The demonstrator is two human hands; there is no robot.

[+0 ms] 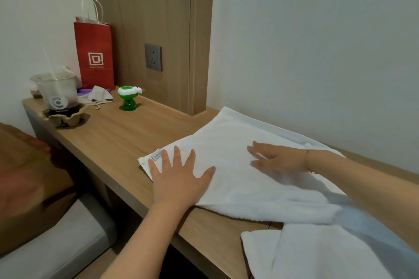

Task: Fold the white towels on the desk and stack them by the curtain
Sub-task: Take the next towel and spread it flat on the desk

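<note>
A white towel lies spread flat on the wooden desk, one edge against the wall, with a small label at its near left corner. My left hand presses flat on that corner, fingers spread. My right hand lies flat on the towel's middle, fingers straight and pointing left. The towel's right part bunches under my right forearm. More white towel cloth hangs over the desk's front edge at the lower right.
At the desk's far left stand a plastic cup with a straw in a cardboard holder, a red paper bag, a crumpled beige cloth and a small green bottle. A wall socket sits on the wood panel. A grey seat is below left.
</note>
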